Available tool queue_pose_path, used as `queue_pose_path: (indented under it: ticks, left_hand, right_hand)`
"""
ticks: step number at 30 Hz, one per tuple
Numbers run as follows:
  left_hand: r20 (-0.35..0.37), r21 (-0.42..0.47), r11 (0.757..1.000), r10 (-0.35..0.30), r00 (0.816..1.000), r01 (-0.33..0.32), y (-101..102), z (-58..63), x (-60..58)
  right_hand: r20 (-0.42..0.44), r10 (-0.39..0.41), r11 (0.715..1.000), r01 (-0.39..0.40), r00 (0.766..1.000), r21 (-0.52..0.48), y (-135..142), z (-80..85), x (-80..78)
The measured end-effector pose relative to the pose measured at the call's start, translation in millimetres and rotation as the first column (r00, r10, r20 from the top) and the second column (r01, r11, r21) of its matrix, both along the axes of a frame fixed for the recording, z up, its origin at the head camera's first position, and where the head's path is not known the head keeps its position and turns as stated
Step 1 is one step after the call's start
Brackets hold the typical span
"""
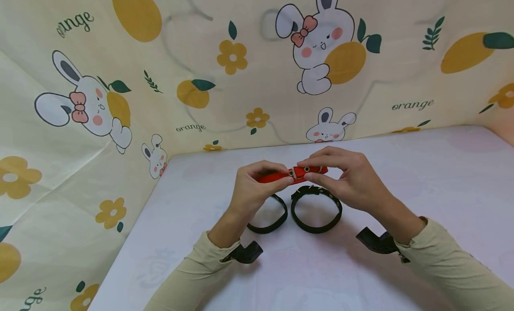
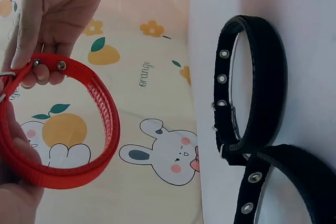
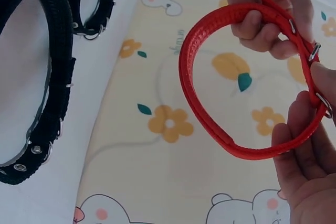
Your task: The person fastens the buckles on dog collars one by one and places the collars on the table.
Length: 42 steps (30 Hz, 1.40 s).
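A red collar (image 1: pixel 273 177), bent into a loop, is held up between both hands above the table. My left hand (image 1: pixel 254 186) grips its left side, thumb along the front. With thumb and fingers, my right hand (image 1: pixel 348 177) pinches the strap to the right of the metal buckle (image 1: pixel 295 172). Metal eyelets (image 2: pixel 61 65) show in the strap in the left wrist view. The right wrist view shows the round loop and a metal ring (image 3: pixel 324 105) beside the buckle. Some of the strap is hidden behind fingers.
Two black collars stand side by side as loops on the white table (image 1: pixel 313 271): a left one (image 1: pixel 267 230), partly behind my left hand, and a right one (image 1: pixel 317 230) below my right hand. A patterned cloth (image 1: pixel 233 119) hangs behind and at the left.
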<state>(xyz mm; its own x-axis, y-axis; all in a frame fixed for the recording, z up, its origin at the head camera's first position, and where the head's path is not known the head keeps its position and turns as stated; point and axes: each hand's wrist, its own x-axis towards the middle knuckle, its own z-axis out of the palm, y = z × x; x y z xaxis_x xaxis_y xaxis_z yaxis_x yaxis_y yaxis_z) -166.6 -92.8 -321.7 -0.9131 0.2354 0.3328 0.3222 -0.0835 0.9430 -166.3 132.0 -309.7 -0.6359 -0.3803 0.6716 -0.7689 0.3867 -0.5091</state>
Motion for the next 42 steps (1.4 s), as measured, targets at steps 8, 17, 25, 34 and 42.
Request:
queue_pose_path:
  ticks: [8, 17, 25, 34, 42]
  left_hand:
    - [-0.03, -0.006, 0.999, 0.033, 0.999, -0.033, -0.1, 1.6, -0.8]
    - [-0.044, -0.006, 1.0, 0.017, 0.999, -0.018, 0.1, 5.9, 0.4]
    - [-0.044, -0.008, 0.998, 0.054, 0.998, -0.054, -0.8, 6.5, 1.9]
    - [-0.012, 0.008, 0.998, 0.058, 0.998, -0.058, -3.4, 8.2, 2.4]
    - [-0.047, 0.012, 0.999, 0.048, 0.998, -0.047, -4.2, 9.5, 1.8]
  right_hand:
    - [-0.035, -0.038, 0.999, 0.039, 0.999, 0.037, -0.7, 2.2, 0.1]
    - [-0.05, -0.027, 0.999, 0.029, 0.998, 0.03, -1.5, 5.3, 0.6]
    - [-0.062, 0.001, 0.999, 0.002, 0.998, 0.054, -2.7, 4.7, -0.4]
    - [-0.099, -0.035, 0.992, 0.047, 0.994, 0.115, 2.5, 1.6, -4.0]
    - [-0.139, -0.05, 0.994, 0.063, 0.989, 0.089, 5.8, 7.5, -3.9]
